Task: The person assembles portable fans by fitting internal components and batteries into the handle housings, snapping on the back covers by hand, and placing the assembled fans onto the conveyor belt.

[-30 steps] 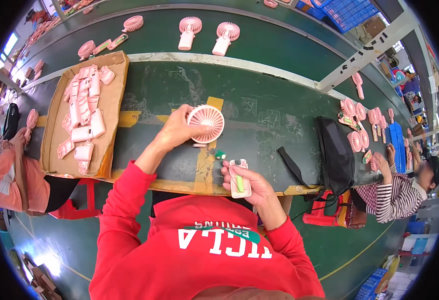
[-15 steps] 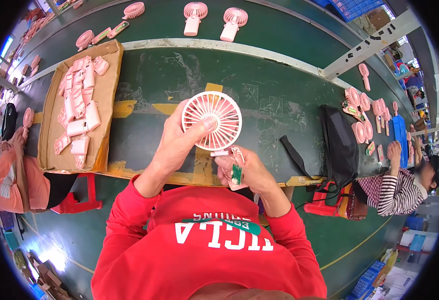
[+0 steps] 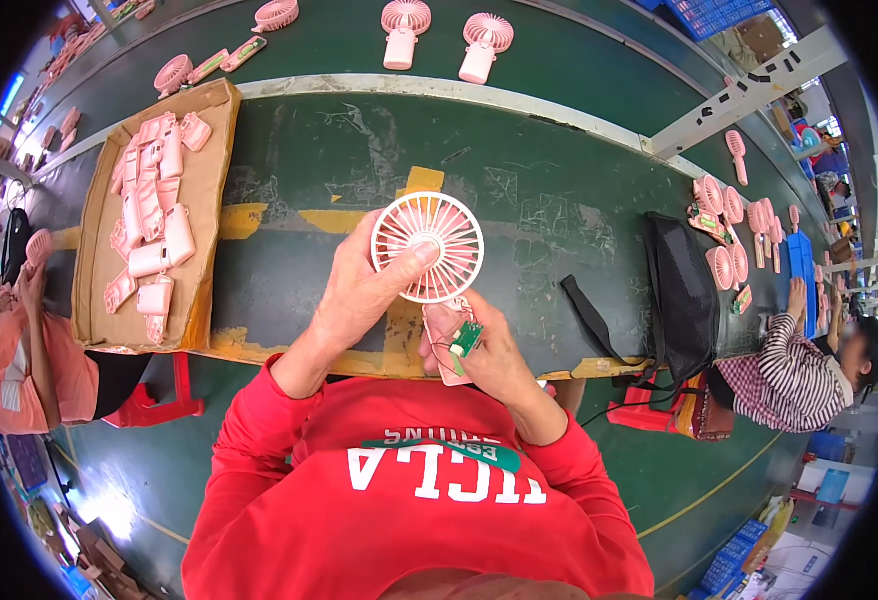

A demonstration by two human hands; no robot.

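Note:
A small pink handheld fan [image 3: 451, 219] is held over the near edge of the bench. My left hand [image 3: 357, 280] is closed round the left side of its round grille, thumb pressed on the centre. Below the grille, my right hand [image 3: 499, 350] grips the fan's pink handle shell [image 3: 443, 325], its fingers partly hidden behind it. A green circuit board [image 3: 466, 338] with thin wires sits against the shell beside my right fingers. Whether the board is seated in the shell, I cannot tell.
To the left, a cardboard tray [image 3: 99, 310] holds several pink shell pieces [image 3: 149, 215]. A black bag [image 3: 681, 295] with a strap lies on the right. More pink fans [image 3: 404, 30] stand on the far belt. Co-workers sit at both sides; a white post [image 3: 749, 90] rises at far right.
The fan has shifted slightly right and down. My right hand has turned the handle shell, so its inside and the circuit board now show more, with the board tilted.

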